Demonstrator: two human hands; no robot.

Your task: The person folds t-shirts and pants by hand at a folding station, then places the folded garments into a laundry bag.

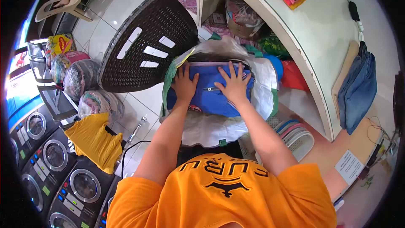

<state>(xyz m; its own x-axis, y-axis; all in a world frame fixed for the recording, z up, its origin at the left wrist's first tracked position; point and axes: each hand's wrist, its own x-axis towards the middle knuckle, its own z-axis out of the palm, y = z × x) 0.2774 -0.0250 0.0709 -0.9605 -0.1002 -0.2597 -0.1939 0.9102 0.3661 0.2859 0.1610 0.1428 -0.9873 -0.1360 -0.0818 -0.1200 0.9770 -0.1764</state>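
Observation:
A large white sack (pixel 202 130) with green trim stands open in front of me. Inside it lies folded blue clothing (pixel 217 99) with a small white mark near its middle. My left hand (pixel 184 85) rests flat on the left part of the blue cloth, fingers apart. On the right part, my right hand (pixel 233 85) presses down with its fingers spread. Whatever lies deeper in the sack is hidden under the blue clothing.
Left of the sack is a dark woven plastic chair (pixel 147 38). A white counter (pixel 312 33) curves along the right, with folded jeans (pixel 358 88) on it. Stacked plastic baskets (pixel 297 141) sit below. Several washing machines (pixel 55 154) and a yellow shirt (pixel 95 139) are at left.

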